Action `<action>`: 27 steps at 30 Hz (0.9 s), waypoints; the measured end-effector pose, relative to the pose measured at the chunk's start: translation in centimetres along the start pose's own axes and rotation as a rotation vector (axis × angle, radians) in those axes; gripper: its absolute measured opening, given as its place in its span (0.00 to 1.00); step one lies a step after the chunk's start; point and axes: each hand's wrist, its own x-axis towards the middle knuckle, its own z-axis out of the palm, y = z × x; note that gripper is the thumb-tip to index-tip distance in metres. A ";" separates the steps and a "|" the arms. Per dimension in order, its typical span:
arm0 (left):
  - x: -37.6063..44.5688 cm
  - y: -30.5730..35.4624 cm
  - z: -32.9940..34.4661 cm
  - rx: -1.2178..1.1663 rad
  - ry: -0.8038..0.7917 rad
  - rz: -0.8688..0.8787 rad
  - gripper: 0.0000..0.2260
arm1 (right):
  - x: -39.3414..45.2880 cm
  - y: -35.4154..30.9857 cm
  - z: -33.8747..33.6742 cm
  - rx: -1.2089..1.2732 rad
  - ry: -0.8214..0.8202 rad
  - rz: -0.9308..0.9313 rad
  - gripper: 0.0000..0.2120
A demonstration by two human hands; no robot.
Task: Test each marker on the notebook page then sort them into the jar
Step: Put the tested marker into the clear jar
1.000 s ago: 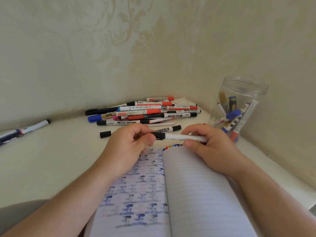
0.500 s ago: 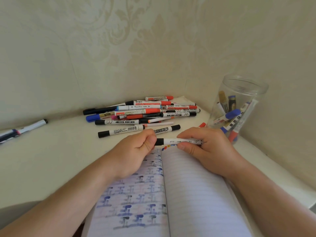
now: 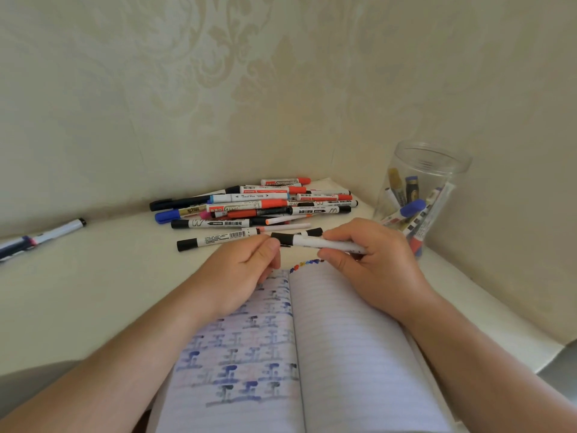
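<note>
right hand grip pinches marker | left hand grip pinches its cap — above notebook top edge

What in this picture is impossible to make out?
- Head view: whether the black cap is on or off the white marker; the left hand covers the joint.
- The marker's rear end, hidden in the right hand.
- Labels of markers inside the clear plastic jar: too small, blurred.
- The open lined notebook: its near end is cut off by the bottom edge.
</note>
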 end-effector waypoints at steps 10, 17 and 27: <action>-0.1 -0.3 -0.2 0.010 0.015 0.038 0.20 | -0.3 -0.2 0.4 0.118 -0.157 0.112 0.07; 0.1 -1.0 -0.3 -0.026 -0.041 0.030 0.23 | 0.3 -1.3 -0.3 0.252 -0.155 0.273 0.12; 0.1 2.7 1.1 0.718 -0.268 0.028 0.27 | 8.0 -0.9 -17.7 -0.009 0.309 0.442 0.04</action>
